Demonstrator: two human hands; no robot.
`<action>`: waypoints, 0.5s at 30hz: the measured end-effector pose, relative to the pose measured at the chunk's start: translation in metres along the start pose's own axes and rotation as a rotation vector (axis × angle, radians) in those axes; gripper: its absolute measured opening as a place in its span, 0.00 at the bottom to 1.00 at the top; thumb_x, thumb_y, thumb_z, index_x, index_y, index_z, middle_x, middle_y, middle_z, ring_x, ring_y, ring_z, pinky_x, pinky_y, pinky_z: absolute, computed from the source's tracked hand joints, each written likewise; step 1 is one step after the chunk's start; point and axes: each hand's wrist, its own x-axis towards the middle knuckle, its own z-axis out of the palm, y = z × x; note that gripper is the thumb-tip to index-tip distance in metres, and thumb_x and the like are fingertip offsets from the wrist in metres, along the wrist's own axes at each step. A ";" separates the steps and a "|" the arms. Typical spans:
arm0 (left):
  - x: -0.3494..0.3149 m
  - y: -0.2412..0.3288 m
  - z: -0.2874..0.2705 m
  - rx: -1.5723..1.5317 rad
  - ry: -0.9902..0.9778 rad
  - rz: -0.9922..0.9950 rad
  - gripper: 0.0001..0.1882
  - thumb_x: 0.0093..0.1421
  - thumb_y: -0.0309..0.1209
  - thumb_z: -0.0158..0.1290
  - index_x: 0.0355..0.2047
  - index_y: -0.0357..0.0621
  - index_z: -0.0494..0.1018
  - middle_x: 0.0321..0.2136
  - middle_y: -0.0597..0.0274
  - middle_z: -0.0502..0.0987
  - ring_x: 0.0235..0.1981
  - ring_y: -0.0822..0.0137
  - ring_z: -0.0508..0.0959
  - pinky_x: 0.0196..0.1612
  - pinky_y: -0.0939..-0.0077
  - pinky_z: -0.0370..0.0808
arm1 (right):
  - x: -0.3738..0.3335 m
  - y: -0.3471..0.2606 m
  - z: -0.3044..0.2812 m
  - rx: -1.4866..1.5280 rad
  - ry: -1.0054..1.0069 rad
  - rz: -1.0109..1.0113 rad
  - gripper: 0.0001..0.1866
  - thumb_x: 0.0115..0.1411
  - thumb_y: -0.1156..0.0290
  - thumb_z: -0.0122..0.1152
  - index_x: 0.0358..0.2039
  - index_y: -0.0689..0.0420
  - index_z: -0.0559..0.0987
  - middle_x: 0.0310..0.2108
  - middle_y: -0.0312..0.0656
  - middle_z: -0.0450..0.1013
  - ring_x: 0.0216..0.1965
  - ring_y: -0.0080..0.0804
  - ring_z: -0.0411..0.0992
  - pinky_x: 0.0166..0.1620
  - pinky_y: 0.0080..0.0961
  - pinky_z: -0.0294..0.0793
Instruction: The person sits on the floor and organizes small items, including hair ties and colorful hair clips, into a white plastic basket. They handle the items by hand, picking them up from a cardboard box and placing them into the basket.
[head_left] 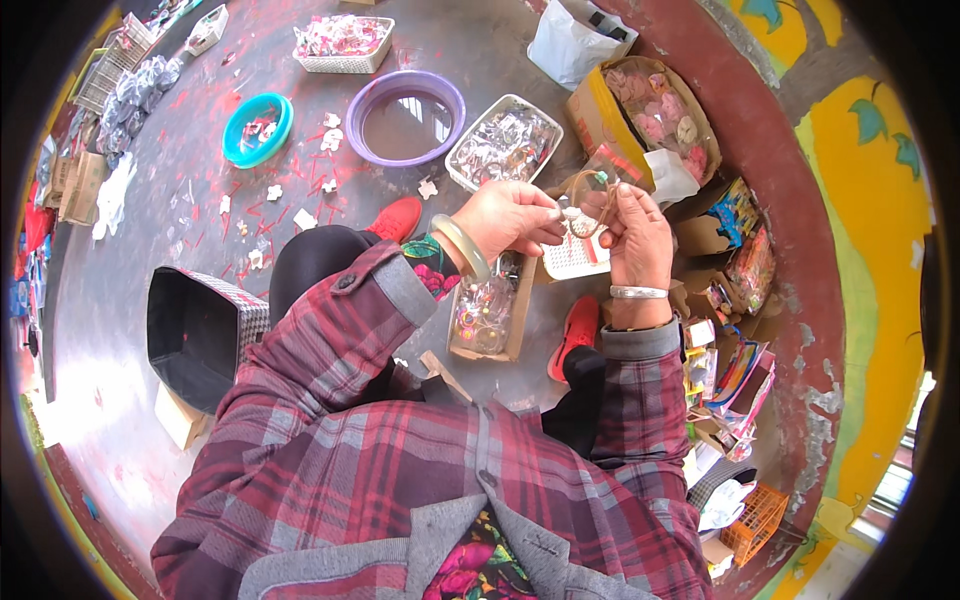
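Note:
A thin brown cord loop (603,222) with a small pale piece on it is held up between my two hands. My left hand (505,216) pinches one side of it with thumb and fingertips. At its other side my right hand (640,240) grips the cord between thumb and fingers. What the cord piece is exactly is too small to tell. Beneath the hands is a small white basket (562,264). Below my left wrist stands an open cardboard box (524,310) holding small clear-wrapped items. Just beyond the hands a white basket (553,150) is filled with clear packets.
A purple basin (357,120) and a teal basin (232,130) stand on the grey floor, among scattered white pieces. A large carton (590,110) of pink items is at the right, beside a white bag (560,48). A black-lined bin (190,335) lies left.

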 end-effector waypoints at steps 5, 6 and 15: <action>0.000 0.000 -0.002 0.007 0.023 0.075 0.09 0.57 0.31 0.50 0.36 0.39 0.71 0.31 0.59 0.77 0.33 0.68 0.79 0.25 0.86 0.71 | 0.002 0.010 -0.002 0.086 0.025 -0.010 0.10 0.57 0.70 0.54 0.36 0.62 0.72 0.30 0.47 0.74 0.30 0.34 0.75 0.19 0.14 0.65; 0.000 -0.001 -0.002 0.004 0.032 0.089 0.09 0.57 0.31 0.50 0.35 0.39 0.72 0.30 0.59 0.77 0.33 0.69 0.79 0.25 0.86 0.71 | 0.002 0.013 -0.001 0.127 0.028 -0.017 0.10 0.57 0.70 0.54 0.36 0.62 0.72 0.31 0.47 0.74 0.31 0.34 0.75 0.19 0.14 0.65; -0.002 0.000 0.000 -0.121 0.050 -0.025 0.10 0.57 0.30 0.50 0.37 0.39 0.72 0.35 0.61 0.76 0.35 0.73 0.76 0.31 0.83 0.70 | -0.005 0.003 0.005 0.145 0.046 -0.031 0.09 0.58 0.70 0.52 0.35 0.62 0.73 0.31 0.46 0.75 0.31 0.32 0.75 0.20 0.13 0.66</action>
